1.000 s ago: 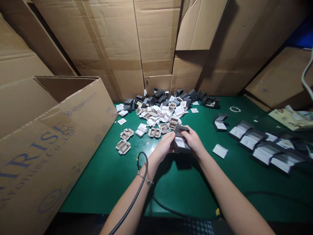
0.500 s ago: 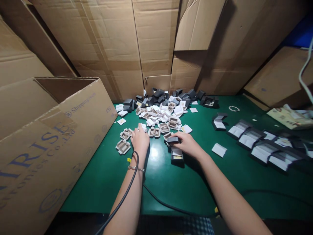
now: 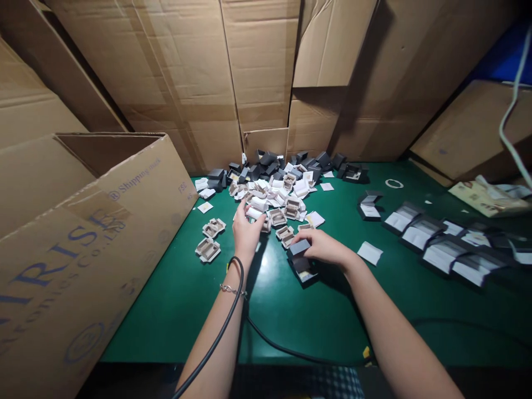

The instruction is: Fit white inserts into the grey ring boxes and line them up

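Observation:
My left hand [image 3: 246,230] is at the near edge of a heap of folded white paper inserts [image 3: 266,194]. Its thumb and fingers close around a white paper piece [image 3: 254,213]. My right hand [image 3: 322,245] grips the raised lid of a small black box [image 3: 302,266], which stands tilted on the green table. Something pale and a bit of yellow show inside that box. Close to my hands lie several grey-brown cardboard inserts, one of them a tray-like insert [image 3: 285,235] beside the box. Another cardboard insert [image 3: 208,250] lies left of my left wrist.
Black boxes [image 3: 270,160] are piled behind the white heap. Open black boxes with white linings [image 3: 443,256] stand in rows at right, near a loose white card [image 3: 369,253]. A large carton [image 3: 137,221] flanks the left side. A black cable [image 3: 286,350] crosses my left forearm.
My left hand has shifted right and opened around a white paper piece, closing on it. The black box under my right hand has tilted and turned slightly. The view has moved a little.

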Demonstrator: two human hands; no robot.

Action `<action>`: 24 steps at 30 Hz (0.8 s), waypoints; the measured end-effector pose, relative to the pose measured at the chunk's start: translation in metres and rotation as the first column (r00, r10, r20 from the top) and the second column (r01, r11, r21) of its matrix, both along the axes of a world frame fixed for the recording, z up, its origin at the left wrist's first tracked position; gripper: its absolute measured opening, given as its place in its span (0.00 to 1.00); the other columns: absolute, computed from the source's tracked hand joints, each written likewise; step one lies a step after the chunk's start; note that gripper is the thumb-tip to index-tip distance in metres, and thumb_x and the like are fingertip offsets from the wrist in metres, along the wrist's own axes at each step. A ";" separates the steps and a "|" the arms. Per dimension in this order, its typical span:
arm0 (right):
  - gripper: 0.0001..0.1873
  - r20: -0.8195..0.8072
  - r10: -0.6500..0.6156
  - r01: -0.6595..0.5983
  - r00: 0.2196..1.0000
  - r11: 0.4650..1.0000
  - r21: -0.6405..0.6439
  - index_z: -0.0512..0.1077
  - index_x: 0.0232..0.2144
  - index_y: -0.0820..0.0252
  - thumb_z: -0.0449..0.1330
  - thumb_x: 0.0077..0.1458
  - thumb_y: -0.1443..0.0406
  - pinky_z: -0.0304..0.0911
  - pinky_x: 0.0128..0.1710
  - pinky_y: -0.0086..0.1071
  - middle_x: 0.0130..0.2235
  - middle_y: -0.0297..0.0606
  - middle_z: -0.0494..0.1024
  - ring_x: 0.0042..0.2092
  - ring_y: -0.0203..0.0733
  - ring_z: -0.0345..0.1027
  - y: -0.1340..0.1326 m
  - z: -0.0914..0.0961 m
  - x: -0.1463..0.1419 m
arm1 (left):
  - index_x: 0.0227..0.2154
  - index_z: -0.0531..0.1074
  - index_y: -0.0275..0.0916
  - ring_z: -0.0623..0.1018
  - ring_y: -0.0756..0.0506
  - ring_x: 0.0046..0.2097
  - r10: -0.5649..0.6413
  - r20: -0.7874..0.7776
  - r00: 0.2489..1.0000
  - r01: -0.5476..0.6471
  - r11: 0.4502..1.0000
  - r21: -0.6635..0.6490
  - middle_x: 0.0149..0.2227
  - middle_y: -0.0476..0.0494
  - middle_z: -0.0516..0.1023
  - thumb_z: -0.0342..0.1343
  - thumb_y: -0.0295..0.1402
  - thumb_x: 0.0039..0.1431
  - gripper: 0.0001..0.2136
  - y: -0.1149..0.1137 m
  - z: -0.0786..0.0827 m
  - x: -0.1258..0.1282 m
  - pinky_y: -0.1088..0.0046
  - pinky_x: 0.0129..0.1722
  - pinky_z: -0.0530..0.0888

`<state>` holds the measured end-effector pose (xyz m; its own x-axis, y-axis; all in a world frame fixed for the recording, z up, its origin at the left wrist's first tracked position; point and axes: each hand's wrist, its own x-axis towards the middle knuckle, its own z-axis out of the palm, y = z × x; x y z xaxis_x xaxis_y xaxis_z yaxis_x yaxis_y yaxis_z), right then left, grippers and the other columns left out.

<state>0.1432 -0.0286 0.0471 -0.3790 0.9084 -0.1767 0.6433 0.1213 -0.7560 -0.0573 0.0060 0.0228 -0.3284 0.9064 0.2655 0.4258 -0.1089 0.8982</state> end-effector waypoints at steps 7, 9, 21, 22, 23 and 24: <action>0.15 -0.086 -0.115 0.129 0.990 0.977 0.172 0.77 0.33 0.58 0.58 0.40 0.73 0.64 0.38 0.32 0.36 0.36 0.78 0.37 0.41 0.70 0.003 -0.019 -0.015 | 0.41 0.71 0.36 0.70 0.42 0.54 -0.041 0.064 0.997 0.035 0.995 0.091 0.54 0.36 0.63 0.62 0.31 0.45 0.18 -0.011 0.006 0.015 0.66 0.53 0.70; 0.17 -0.115 -0.163 0.188 0.980 0.946 0.263 0.76 0.33 0.58 0.55 0.40 0.75 0.65 0.40 0.33 0.37 0.37 0.78 0.39 0.41 0.70 0.006 -0.026 -0.016 | 0.42 0.70 0.37 0.69 0.42 0.55 -0.064 0.035 0.997 0.060 0.992 0.114 0.54 0.37 0.64 0.62 0.29 0.45 0.18 -0.014 0.007 0.019 0.66 0.51 0.71; 0.30 -0.076 -0.246 0.249 0.966 0.819 0.516 0.65 0.55 0.62 0.49 0.47 0.73 0.64 0.50 0.43 0.51 0.47 0.72 0.50 0.47 0.67 0.007 -0.035 -0.013 | 0.48 0.70 0.37 0.74 0.49 0.38 -0.174 0.204 0.963 0.150 0.981 0.126 0.47 0.39 0.71 0.65 0.35 0.46 0.24 -0.027 0.010 0.038 0.74 0.35 0.73; 0.30 -0.064 -0.243 0.240 0.968 0.820 0.520 0.65 0.55 0.62 0.49 0.47 0.73 0.64 0.51 0.44 0.52 0.47 0.72 0.50 0.47 0.67 0.006 -0.033 -0.012 | 0.48 0.70 0.37 0.74 0.48 0.39 -0.167 0.204 0.965 0.142 0.981 0.132 0.46 0.39 0.71 0.65 0.35 0.46 0.24 -0.027 0.010 0.038 0.74 0.36 0.73; 0.30 -0.061 -0.247 0.242 0.967 0.817 0.524 0.65 0.55 0.61 0.49 0.47 0.73 0.64 0.51 0.44 0.52 0.47 0.72 0.51 0.48 0.67 0.005 -0.031 -0.012 | 0.47 0.70 0.37 0.74 0.48 0.39 -0.158 0.201 0.967 0.132 0.982 0.138 0.46 0.39 0.71 0.65 0.35 0.46 0.24 -0.027 0.010 0.038 0.73 0.36 0.73; 0.30 -0.072 -0.260 0.258 0.963 0.808 0.530 0.66 0.54 0.60 0.49 0.47 0.73 0.64 0.51 0.43 0.51 0.46 0.72 0.51 0.47 0.67 0.003 -0.028 -0.012 | 0.47 0.70 0.37 0.74 0.48 0.39 -0.146 0.198 0.969 0.120 0.983 0.141 0.46 0.39 0.71 0.65 0.34 0.46 0.23 -0.027 0.009 0.038 0.73 0.37 0.73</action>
<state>0.1309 -0.0254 0.0187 -0.1166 0.9258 0.3595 0.7107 0.3306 -0.6210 -0.0189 -0.0208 0.0321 -0.2669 0.9088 0.3207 0.2065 -0.2711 0.9401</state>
